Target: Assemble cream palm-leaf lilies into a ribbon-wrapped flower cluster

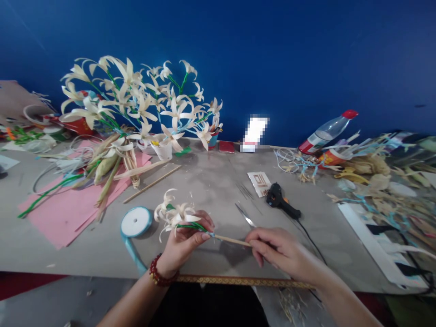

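Observation:
Near the table's front edge, my left hand (190,237) is closed on the green-wrapped stems of a bunch of cream flowers (179,214). A thin wooden stick (233,240) runs from the stems to the right. My right hand (272,245) pinches the stick's other end. Pale blue wrapping shows at the joint by my left thumb. Just behind my right hand lies a pair of scissors (245,215), its blades pointing away and its handles hidden. Left of my left hand is a roll of blue ribbon (136,222), with a loose tail hanging toward the table edge.
A black glue gun (282,202) with a cord lies to the right, beside a white power strip (369,245). Several cream flowers (143,106) stand in cups at the back left. Pink paper (57,222) and corn husks (107,168) cover the left; a tilted bottle (329,131) is at the back right.

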The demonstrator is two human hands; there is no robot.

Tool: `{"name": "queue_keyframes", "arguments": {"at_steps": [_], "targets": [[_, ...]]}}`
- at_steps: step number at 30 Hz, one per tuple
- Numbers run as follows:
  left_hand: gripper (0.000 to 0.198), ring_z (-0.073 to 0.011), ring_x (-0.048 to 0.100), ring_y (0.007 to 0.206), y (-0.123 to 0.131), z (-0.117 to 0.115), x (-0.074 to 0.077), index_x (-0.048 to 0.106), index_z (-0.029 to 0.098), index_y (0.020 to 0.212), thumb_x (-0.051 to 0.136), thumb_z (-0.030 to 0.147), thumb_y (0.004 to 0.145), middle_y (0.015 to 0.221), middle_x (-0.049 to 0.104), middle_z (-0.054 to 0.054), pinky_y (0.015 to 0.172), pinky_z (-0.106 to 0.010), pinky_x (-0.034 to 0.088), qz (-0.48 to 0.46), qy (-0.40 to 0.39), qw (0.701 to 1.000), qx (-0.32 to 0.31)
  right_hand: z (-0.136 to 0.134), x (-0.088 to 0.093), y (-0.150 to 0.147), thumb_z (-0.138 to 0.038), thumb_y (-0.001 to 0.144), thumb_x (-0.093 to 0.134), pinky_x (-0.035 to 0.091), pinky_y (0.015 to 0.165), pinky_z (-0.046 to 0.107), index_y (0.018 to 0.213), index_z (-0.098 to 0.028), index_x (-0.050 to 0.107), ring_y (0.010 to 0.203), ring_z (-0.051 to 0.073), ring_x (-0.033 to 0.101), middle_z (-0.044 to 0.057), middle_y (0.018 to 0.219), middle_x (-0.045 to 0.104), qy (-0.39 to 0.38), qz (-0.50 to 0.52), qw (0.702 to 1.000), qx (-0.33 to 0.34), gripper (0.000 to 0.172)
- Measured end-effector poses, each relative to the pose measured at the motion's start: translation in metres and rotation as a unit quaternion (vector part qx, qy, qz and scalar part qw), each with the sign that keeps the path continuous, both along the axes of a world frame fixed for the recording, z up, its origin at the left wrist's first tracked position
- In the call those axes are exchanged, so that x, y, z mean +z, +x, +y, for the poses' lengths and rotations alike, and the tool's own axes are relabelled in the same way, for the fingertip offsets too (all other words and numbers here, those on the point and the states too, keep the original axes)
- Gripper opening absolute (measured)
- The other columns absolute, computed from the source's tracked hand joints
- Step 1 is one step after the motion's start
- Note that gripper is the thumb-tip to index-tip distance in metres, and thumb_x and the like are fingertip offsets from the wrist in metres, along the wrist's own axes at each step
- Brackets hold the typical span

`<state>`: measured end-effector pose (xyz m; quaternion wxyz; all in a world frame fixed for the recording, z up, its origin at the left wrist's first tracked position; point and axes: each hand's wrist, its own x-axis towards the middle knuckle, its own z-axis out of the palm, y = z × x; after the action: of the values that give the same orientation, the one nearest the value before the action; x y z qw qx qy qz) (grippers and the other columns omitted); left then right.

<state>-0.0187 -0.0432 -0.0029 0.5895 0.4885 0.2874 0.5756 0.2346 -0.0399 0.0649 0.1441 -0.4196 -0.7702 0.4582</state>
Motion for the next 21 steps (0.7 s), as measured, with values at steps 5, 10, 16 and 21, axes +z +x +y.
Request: {"name": "queue_keyframes", "arguments": {"at_steps": [5, 10, 16, 21], "targets": [[0.009, -0.0231, 0.056, 0.084, 0.001, 0.000, -0.001, 0.075, 0.021, 0.085, 0.072, 0.029, 0.083, 0.082, 0.063, -0.007, 0.079, -0.039, 0.047, -0.009, 0.017, 1.000, 0.004, -0.003, -0.007, 0.000, -0.041, 0.102, 0.040, 0.033, 0.042, 0.018, 0.085, -0.019, 0.058, 0.041, 0.007, 0.042, -0.002, 0.062, 0.066, -0.098, 0.032, 0.994, -0.026, 0.033], [0.012, -0.0231, 0.056, 0.085, 0.001, 0.001, -0.005, 0.074, 0.021, 0.087, 0.071, 0.032, 0.084, 0.084, 0.063, -0.007, 0.080, -0.040, 0.047, -0.009, 0.022, 1.000, 0.001, -0.006, -0.018, -0.001, -0.048, 0.100, 0.041, 0.028, 0.038, 0.015, 0.087, -0.018, 0.055, 0.038, 0.004, 0.035, -0.001, 0.060, 0.065, -0.199, 0.072, 0.976, -0.047, 0.036], [0.011, -0.0221, 0.054, 0.087, 0.001, 0.002, -0.006, 0.074, 0.022, 0.091, 0.069, 0.030, 0.086, 0.086, 0.062, -0.006, 0.082, -0.039, 0.045, -0.021, 0.049, 0.999, -0.012, -0.011, -0.028, -0.004, -0.060, 0.093, 0.048, 0.021, 0.030, 0.012, 0.088, -0.018, 0.053, 0.030, 0.002, 0.032, -0.004, 0.055, 0.063, -0.324, 0.114, 0.936, -0.074, 0.043], [0.011, -0.0219, 0.055, 0.087, 0.001, 0.002, -0.007, 0.074, 0.022, 0.091, 0.069, 0.031, 0.086, 0.087, 0.062, -0.006, 0.082, -0.039, 0.045, -0.020, 0.045, 0.999, -0.013, -0.013, -0.032, -0.006, -0.057, 0.095, 0.048, 0.021, 0.028, 0.011, 0.093, -0.016, 0.053, 0.027, 0.001, 0.035, -0.003, 0.054, 0.064, -0.387, 0.144, 0.909, -0.049, 0.042]]}}
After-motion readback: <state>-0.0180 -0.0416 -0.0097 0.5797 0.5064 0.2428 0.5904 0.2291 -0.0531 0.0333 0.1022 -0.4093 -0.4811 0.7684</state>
